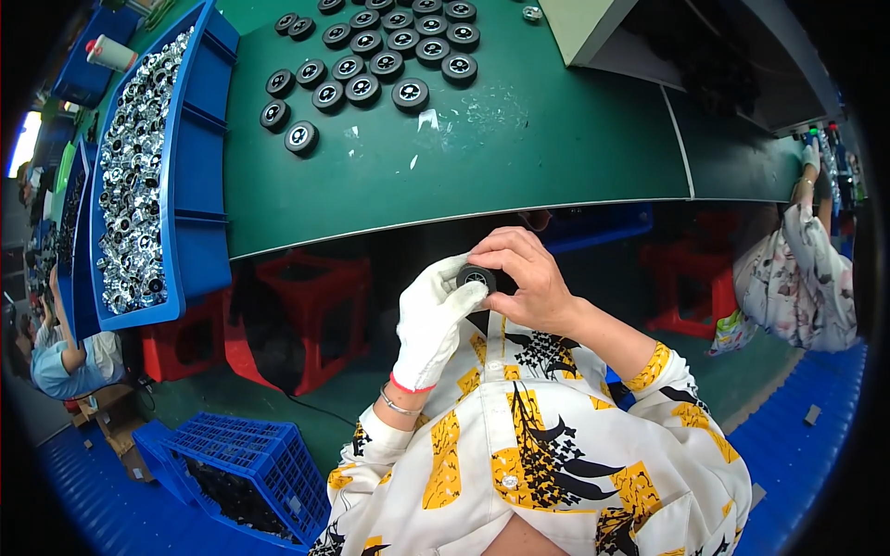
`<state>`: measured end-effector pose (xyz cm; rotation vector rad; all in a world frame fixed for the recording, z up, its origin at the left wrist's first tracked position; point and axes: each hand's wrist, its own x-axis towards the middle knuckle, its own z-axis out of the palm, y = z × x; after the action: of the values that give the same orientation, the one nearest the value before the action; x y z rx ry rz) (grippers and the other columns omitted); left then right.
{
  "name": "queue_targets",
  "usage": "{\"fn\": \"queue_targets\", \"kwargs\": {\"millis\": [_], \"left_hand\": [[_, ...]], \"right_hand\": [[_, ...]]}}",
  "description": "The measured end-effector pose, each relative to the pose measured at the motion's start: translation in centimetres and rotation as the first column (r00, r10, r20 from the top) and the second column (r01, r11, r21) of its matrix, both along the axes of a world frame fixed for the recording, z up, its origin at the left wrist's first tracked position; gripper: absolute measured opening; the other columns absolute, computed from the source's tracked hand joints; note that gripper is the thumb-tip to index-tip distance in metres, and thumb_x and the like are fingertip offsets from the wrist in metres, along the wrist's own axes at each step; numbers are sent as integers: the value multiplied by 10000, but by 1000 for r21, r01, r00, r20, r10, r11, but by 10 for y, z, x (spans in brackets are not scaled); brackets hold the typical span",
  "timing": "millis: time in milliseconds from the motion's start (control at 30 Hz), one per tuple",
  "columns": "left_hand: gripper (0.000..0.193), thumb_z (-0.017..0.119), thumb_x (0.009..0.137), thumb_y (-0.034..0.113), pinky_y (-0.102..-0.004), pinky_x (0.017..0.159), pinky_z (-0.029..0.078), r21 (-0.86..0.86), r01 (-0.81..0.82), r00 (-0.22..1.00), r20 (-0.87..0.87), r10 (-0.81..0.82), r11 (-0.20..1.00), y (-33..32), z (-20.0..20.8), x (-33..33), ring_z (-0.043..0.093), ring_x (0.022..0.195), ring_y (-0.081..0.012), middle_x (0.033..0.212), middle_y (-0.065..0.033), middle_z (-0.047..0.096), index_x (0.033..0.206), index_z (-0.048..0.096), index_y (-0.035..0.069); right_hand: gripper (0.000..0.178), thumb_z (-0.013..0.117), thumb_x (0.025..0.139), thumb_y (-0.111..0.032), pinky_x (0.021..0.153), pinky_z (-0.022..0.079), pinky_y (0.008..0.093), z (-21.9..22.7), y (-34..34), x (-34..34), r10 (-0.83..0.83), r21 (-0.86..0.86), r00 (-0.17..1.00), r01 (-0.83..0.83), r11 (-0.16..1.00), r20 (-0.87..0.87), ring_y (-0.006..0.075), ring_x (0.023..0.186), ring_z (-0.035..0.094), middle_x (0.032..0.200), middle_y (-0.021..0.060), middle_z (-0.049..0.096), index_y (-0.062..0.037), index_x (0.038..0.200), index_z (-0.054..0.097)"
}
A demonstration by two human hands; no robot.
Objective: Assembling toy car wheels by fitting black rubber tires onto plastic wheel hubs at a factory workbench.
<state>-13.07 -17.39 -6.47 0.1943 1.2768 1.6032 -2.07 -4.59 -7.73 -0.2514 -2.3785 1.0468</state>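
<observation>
Between my two hands, just off the table's front edge, is a small black toy wheel (476,275) with a silver spoked hub. My left hand (431,320), in a white glove, grips it from the left with the thumb across its face. Bare fingers of my right hand (528,283) curl round its upper and right side. Many like wheels (366,43) lie hub up on the green table (556,139). Shiny silver hub pieces (139,176) fill a long blue bin (199,176) at the left.
A pale box-like shelf (640,37) stands at the right back. Red stools (311,306) sit under the table. On the floor at lower left is a blue crate (250,454). Co-workers sit at the far left (79,357) and far right (802,269).
</observation>
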Motion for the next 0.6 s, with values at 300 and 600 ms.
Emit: {"fn": "queue_targets", "kwargs": {"millis": [300,600], "left_hand": [[333,536,917,90,-292,756,555,109,-74,957,287,40,991,-1,0,-1,629,922,-179,1065,-122,613,1211,511,-63],[308,514,921,63,-277,728,566,19,-84,996,-18,84,996,2,2,0,642,886,-161,1075,-137,619,1200,521,-66]], "right_hand": [[611,791,641,-63,868,458,359,5,0,5,26,-248,996,-5,969,81,276,1011,538,1107,131,531,-46,1202,548],[576,788,667,-98,743,510,334,14,-7,4,-50,-146,992,66,987,114,279,911,573,1052,147,543,-35,1180,536]]}}
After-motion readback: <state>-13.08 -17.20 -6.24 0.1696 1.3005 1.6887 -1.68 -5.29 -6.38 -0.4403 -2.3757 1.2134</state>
